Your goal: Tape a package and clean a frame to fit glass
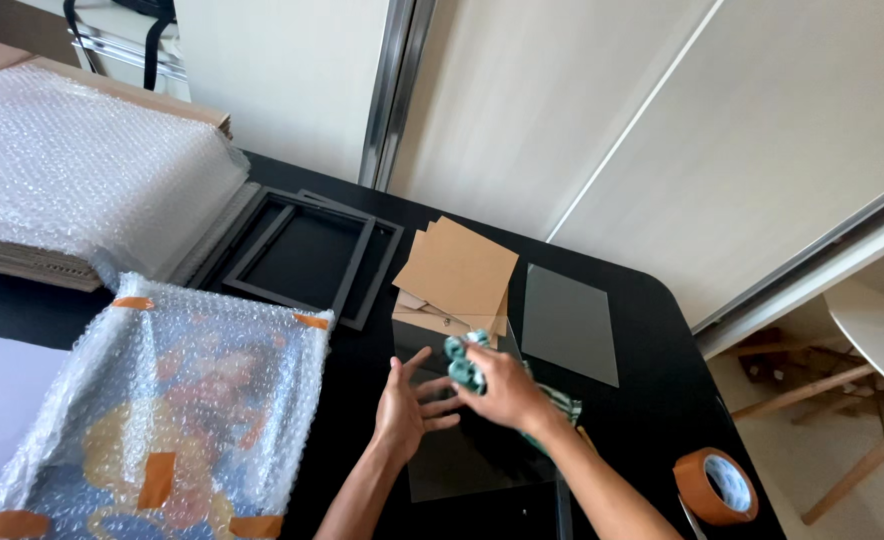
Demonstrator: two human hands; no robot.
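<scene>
My right hand [502, 392] is closed on a teal and white cloth [465, 362], pressing it onto a clear sheet of glass or plastic [462, 460] that lies flat on the black table [652, 400]. My left hand [407, 405] rests with fingers spread on the same sheet, just left of the cloth. More of the cloth [560, 410] trails out under my right wrist.
A bubble-wrapped picture with orange tape [162, 410] lies at the left. Black frames [307, 255] are stacked behind it, brown backing boards [457, 275] and a second clear sheet [569, 322] beyond my hands. An orange tape roll [717, 485] sits at the right, bubble wrap on cardboard [72, 170] at the far left.
</scene>
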